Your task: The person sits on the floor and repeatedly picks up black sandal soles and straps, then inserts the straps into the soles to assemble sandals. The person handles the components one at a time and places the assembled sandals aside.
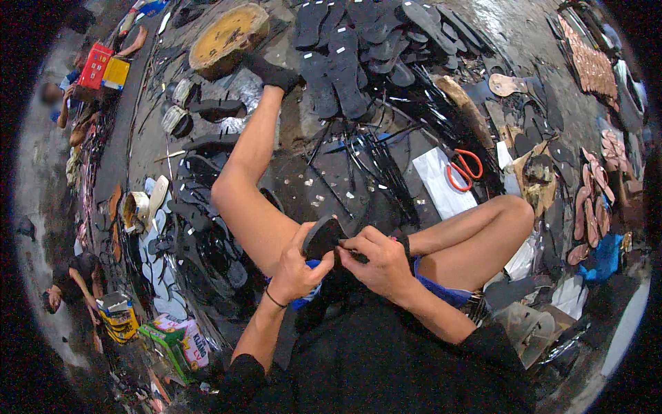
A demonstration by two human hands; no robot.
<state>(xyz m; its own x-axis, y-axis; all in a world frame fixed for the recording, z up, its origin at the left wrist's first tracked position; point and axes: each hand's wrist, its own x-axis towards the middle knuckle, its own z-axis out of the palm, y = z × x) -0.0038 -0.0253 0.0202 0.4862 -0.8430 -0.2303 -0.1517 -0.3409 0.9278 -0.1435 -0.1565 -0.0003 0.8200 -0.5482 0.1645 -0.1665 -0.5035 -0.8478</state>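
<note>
Scuffed grey floor (pixel 152 103) surrounds a seated person, strewn with flat black sole-shaped pieces (pixel 341 62) and long, thin black strips (pixel 376 159). Above the lap, between both hands, sits a dark, rounded, sole-like piece (pixel 321 237). The left hand (pixel 293 272) grips it, fingers around the outer side and thumb at the lower edge. The right hand (pixel 379 262) has its fingers curled, tips bunched at the piece's near right edge; whether they pinch the piece itself or something small and dark cannot be told. Beyond the right hand, orange-handled scissors (pixel 464 171) lie partly over a white sheet (pixel 434 176). Farther off stands a round, yellowish-brown wooden block (pixel 229 38).
</note>
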